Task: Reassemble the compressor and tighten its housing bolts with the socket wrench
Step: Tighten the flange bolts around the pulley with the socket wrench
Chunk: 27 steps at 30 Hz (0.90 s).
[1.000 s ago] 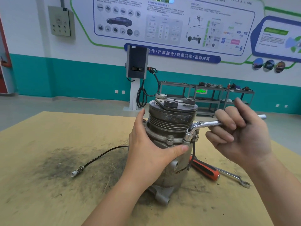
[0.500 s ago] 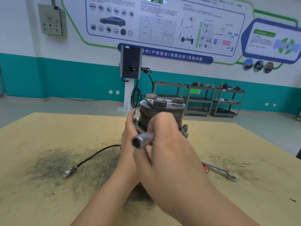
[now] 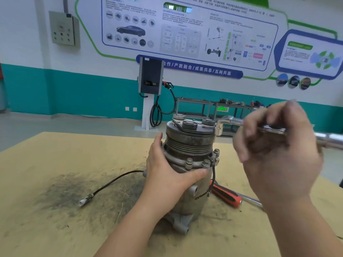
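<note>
Nearest, two bare forearms reach in from the bottom edge over the desk (image 3: 46, 229), a tan board with a dark greasy smear left of centre. The left hand (image 3: 167, 175) wraps the compressor (image 3: 187, 158) from its left side, palm against the housing, fingers curled round the far side and thumb laid across the front just below the bolts (image 3: 197, 162) on the flange. The compressor stands upright at the middle of the desk, pulley end up, its mounting ears at the bottom toward the camera. A black wire (image 3: 113, 182) runs from it leftward across the smear to a small white plug.

The right hand (image 3: 276, 151), motion-blurred, is raised right of the compressor, its fingers curled round the shaft of the wrench (image 3: 274, 129). The wrench lies roughly level, its bent socket end just beside the pulley's top edge, apart from the bolts; the other end sticks out past the hand to the right.

Behind the compressor on the desk lies a screwdriver (image 3: 227, 196) with a red and black handle, its shaft hidden under the right wrist.

Farther off stand a charger (image 3: 150, 78) on a white post, grey racks (image 3: 200, 108) and a wall with printed posters.
</note>
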Each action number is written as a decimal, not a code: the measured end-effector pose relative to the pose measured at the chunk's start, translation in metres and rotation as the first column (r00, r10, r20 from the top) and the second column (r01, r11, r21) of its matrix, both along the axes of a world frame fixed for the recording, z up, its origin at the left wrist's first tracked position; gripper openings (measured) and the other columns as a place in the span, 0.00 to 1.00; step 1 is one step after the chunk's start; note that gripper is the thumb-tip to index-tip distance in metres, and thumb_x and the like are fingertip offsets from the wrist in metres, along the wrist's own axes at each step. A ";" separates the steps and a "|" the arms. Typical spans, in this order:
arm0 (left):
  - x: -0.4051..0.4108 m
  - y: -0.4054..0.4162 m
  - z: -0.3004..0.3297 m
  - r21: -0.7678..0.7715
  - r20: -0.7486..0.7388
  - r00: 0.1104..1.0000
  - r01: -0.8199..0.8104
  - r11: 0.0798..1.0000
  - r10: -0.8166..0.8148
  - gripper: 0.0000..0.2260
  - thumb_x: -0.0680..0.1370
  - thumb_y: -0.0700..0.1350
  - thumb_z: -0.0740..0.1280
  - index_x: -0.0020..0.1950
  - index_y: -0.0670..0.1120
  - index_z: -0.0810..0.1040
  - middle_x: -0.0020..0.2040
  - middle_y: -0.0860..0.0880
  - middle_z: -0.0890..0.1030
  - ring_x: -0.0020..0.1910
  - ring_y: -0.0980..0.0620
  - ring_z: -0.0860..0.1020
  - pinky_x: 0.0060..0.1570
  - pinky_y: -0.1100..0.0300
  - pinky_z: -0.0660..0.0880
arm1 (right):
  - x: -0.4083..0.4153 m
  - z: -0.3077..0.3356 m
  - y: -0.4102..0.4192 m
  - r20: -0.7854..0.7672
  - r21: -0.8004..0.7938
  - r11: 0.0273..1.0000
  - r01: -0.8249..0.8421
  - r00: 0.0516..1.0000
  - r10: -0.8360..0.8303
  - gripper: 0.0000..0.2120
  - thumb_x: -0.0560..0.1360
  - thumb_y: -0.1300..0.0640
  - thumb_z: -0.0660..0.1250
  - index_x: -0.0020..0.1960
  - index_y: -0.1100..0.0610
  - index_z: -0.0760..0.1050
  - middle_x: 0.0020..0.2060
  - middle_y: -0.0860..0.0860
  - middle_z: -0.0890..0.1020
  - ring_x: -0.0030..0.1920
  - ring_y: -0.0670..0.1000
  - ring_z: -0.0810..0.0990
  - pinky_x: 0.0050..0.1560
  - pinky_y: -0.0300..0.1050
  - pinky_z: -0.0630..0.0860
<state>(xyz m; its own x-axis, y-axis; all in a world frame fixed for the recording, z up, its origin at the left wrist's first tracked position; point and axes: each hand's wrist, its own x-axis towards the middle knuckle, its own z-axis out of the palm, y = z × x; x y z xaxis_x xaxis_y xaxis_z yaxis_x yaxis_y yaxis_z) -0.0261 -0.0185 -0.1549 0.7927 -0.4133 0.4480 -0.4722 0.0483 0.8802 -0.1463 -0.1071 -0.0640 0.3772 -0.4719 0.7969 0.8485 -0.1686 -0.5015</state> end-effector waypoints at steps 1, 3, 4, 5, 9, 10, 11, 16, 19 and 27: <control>0.000 0.000 0.001 0.010 0.001 1.000 0.010 1.000 -0.010 0.53 0.51 0.67 0.78 0.67 0.76 0.48 0.74 0.59 0.61 0.74 0.56 0.62 0.74 0.46 0.63 | -0.009 -0.004 -0.009 -0.018 0.093 0.992 -0.087 0.996 0.089 0.12 0.78 0.55 0.55 0.36 0.54 0.67 0.26 0.50 0.70 0.20 0.50 0.66 0.25 0.36 0.61; -0.001 0.002 0.003 0.022 -0.008 1.000 0.028 0.999 -0.028 0.53 0.50 0.69 0.77 0.67 0.76 0.47 0.74 0.60 0.60 0.74 0.56 0.60 0.74 0.47 0.61 | -0.011 -0.008 -0.018 -0.072 0.226 0.954 -0.195 0.974 0.216 0.09 0.75 0.54 0.57 0.36 0.54 0.66 0.25 0.50 0.68 0.18 0.48 0.62 0.24 0.35 0.59; -0.001 0.002 0.004 0.024 -0.011 0.999 0.032 0.999 -0.032 0.54 0.50 0.69 0.76 0.68 0.75 0.47 0.74 0.61 0.59 0.74 0.56 0.60 0.75 0.48 0.61 | -0.008 -0.008 -0.022 -0.070 0.263 0.934 -0.241 0.961 0.267 0.08 0.73 0.54 0.57 0.36 0.54 0.67 0.25 0.49 0.67 0.17 0.47 0.61 0.24 0.35 0.59; -0.001 0.002 0.003 0.026 -0.009 0.999 0.035 0.999 -0.035 0.55 0.50 0.69 0.76 0.69 0.74 0.46 0.75 0.61 0.59 0.75 0.57 0.60 0.75 0.48 0.61 | -0.005 -0.008 -0.024 -0.079 0.299 0.917 -0.262 0.951 0.298 0.08 0.72 0.53 0.57 0.35 0.53 0.67 0.25 0.48 0.66 0.16 0.46 0.61 0.23 0.35 0.58; -0.003 0.003 0.004 0.030 -0.008 1.000 0.025 0.999 -0.025 0.55 0.50 0.69 0.76 0.69 0.74 0.46 0.75 0.60 0.59 0.75 0.56 0.59 0.74 0.47 0.61 | -0.001 -0.021 -0.029 -0.092 0.383 0.861 -0.336 0.913 0.397 0.08 0.72 0.53 0.57 0.36 0.52 0.71 0.24 0.47 0.66 0.16 0.45 0.59 0.20 0.36 0.58; -0.002 0.003 0.004 0.028 -0.003 1.000 0.021 0.999 -0.021 0.55 0.50 0.69 0.75 0.68 0.74 0.46 0.75 0.60 0.59 0.75 0.56 0.59 0.74 0.48 0.61 | 0.000 -0.023 -0.030 -0.107 0.400 0.856 -0.329 0.910 0.400 0.08 0.72 0.53 0.57 0.37 0.52 0.71 0.24 0.47 0.66 0.16 0.45 0.59 0.20 0.36 0.58; -0.002 0.002 0.004 0.034 0.001 1.000 0.012 0.999 -0.012 0.55 0.50 0.69 0.75 0.68 0.74 0.46 0.75 0.61 0.59 0.74 0.57 0.59 0.74 0.49 0.60 | 0.002 -0.025 -0.032 -0.123 0.412 0.853 -0.321 0.908 0.401 0.07 0.72 0.53 0.58 0.37 0.52 0.71 0.24 0.47 0.66 0.16 0.45 0.57 0.20 0.36 0.57; 0.000 0.001 0.000 0.038 0.024 1.000 -0.009 0.999 0.008 0.52 0.50 0.71 0.74 0.66 0.76 0.47 0.69 0.66 0.59 0.73 0.59 0.58 0.72 0.53 0.60 | 0.003 -0.030 -0.041 -0.141 0.519 0.789 -0.329 0.877 0.459 0.05 0.71 0.54 0.59 0.37 0.52 0.70 0.25 0.46 0.66 0.15 0.43 0.57 0.21 0.38 0.54; 0.000 0.000 -0.002 0.036 0.040 0.999 -0.019 0.999 0.017 0.50 0.51 0.71 0.74 0.64 0.78 0.47 0.65 0.68 0.58 0.72 0.60 0.58 0.70 0.56 0.59 | 0.006 -0.027 -0.044 -0.168 0.534 0.773 -0.342 0.853 0.493 0.06 0.71 0.54 0.59 0.37 0.53 0.70 0.24 0.45 0.66 0.15 0.43 0.59 0.20 0.38 0.53; -0.002 0.003 0.000 0.031 0.042 0.998 -0.053 0.998 0.051 0.52 0.51 0.70 0.76 0.67 0.76 0.48 0.73 0.61 0.61 0.74 0.56 0.61 0.73 0.48 0.62 | 0.006 -0.022 -0.051 -0.290 0.390 0.852 -0.349 0.832 0.473 0.17 0.78 0.50 0.54 0.33 0.54 0.68 0.22 0.48 0.65 0.16 0.45 0.60 0.22 0.34 0.57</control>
